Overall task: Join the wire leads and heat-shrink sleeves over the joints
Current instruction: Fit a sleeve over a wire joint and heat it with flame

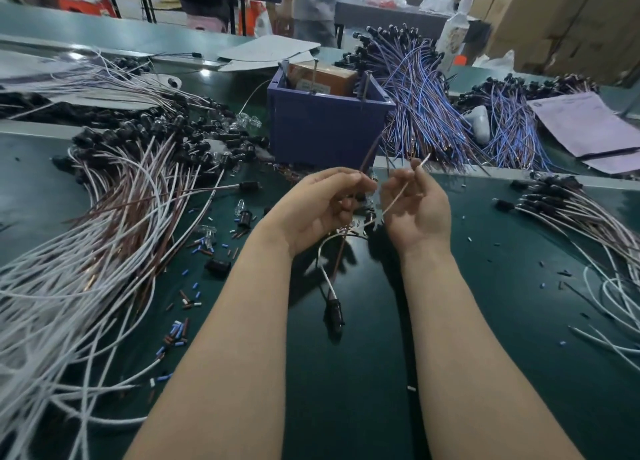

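Two hands hang close together above the worktop [502, 321]. The left hand [322, 207] closes its grip on a brown lead [369, 155]; the right hand [415, 207] pinches a slanted white lead [420, 164].

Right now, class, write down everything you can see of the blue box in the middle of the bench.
The blue box is a square, open-topped bin, seemingly plastic, standing upright on the green table. Its walls look plain and smooth. A brown carton and thin grey rods stick out of it. A heap of blue wires lies beside its right side.
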A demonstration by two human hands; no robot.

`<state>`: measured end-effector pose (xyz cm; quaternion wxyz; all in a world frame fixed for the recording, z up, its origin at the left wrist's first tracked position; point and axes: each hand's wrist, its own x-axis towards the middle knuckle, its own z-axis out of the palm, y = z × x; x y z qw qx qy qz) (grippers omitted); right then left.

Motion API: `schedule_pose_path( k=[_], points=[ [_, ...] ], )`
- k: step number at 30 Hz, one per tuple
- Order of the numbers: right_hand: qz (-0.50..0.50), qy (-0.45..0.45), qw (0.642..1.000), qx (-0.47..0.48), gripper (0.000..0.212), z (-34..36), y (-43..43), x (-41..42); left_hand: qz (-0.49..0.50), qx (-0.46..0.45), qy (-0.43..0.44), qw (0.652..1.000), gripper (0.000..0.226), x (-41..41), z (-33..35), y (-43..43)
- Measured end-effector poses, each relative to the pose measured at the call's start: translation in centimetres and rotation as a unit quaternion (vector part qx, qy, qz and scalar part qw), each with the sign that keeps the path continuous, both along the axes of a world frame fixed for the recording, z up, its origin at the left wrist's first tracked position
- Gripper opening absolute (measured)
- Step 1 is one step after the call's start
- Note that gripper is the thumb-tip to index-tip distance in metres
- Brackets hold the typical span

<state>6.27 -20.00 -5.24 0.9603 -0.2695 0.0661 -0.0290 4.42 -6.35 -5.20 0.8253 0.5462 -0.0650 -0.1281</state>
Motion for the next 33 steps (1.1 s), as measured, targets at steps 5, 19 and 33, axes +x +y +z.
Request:
schedule_pose_path(
  k=[5, 19, 33],
  points=[
    [-0.136, -0.014, 0.929, -0.344, 0.016, -0.1, 1.2, 0.5, 0.118, -0.079, 0.017, 0.99, 0.016, 0.5, 0.2, 0.1],
    [-0.245, -0.103, 0.729, -0.631, 0.009, -1.3, 4.6, 0.2, 0.256, -0.038, -0.017, 0.966, 0.025, 0.6, 0.0, 0.0],
    [-0.24, -0.151, 0.66, -0.696, 0.022, -1.0, 5.6, -0.8, 0.283, -0.001, -0.075, 0.956, 0.021, 1.1, -0.7, -0.5]
  ],
)
